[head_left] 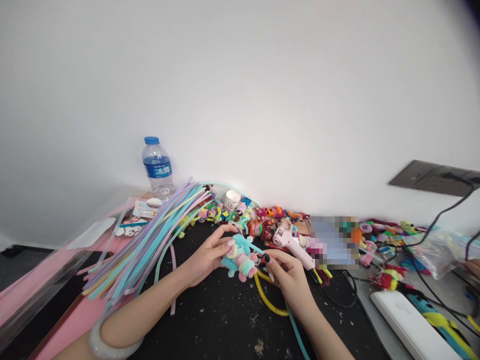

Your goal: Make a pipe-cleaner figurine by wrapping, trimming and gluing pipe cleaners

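Left-hand grip: thumb and fingers of the left hand pinch the soft figure at its left side.
Left arm pose: forearm enters from the lower left and slants up to the figure, wrist nearly straight, index finger arched over the top; a pale bangle sits on the forearm.
Right-hand grip: thumb and index finger of the right hand are brought together on a light-blue strip just beside the figure. Fingertips partly cover it, so contact with the figure itself cannot be confirmed.
Right arm pose: forearm rises from the lower right, wrist bent inward, remaining fingers curled under.
Figure: fuzzy, pale blue with pink and cream parts, held tilted above the black mat, between the two hands.
Yellow strip: a yellow strip curves below the right hand.
Left of hands: a fanned bundle of pastel stems; behind it, a water bottle upright near the wall.
Behind hands: a paper cup and a pink glue gun lying aslant among colourful fuzzy pieces.
Right of hands: a white case on the grey surface, below a wall socket with a cable plugged in.
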Motion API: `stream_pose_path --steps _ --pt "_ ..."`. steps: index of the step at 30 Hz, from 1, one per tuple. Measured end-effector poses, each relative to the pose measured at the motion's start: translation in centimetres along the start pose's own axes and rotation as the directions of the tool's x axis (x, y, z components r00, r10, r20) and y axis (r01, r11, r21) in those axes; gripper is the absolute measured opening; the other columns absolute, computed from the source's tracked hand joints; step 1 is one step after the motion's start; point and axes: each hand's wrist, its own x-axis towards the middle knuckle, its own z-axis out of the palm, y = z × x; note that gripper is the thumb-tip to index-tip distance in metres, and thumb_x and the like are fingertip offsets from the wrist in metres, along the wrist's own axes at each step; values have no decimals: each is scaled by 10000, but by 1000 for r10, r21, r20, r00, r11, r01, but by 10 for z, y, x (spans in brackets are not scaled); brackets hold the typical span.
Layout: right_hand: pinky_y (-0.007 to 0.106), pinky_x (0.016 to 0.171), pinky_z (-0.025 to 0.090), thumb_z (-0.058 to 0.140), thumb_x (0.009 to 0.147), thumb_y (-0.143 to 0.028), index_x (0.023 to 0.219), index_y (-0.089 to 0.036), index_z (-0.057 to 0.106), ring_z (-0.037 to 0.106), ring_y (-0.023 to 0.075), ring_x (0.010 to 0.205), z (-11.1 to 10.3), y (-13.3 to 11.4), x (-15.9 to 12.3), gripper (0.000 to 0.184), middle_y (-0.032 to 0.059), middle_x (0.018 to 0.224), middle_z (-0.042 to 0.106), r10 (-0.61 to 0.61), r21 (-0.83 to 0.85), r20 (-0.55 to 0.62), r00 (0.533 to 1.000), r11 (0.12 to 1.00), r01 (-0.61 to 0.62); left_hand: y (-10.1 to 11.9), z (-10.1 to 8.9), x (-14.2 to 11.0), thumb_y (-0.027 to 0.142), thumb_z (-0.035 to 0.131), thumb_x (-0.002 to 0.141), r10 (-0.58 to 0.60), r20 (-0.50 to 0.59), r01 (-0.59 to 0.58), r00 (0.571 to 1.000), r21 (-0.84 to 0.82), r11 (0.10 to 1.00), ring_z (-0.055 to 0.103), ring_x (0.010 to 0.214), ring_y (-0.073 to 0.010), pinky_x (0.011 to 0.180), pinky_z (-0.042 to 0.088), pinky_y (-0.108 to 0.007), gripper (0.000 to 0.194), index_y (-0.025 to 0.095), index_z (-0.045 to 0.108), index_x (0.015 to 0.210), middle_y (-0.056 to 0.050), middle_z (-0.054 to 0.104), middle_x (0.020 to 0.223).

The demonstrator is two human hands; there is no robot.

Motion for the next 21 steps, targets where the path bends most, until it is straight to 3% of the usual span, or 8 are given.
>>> stream_pose_path --steps 21 --pt "207 415 181 589 797 -411 878 -130 678 269 76 462 -1 1 1 306 -41 507 388 -31 -45 35 999 998 32 -2 -3 0 294 520 866 10 33 -9 999 -8 1000 553 726 -135 602 451 -247 233 246 441 1080 -19 552 891"
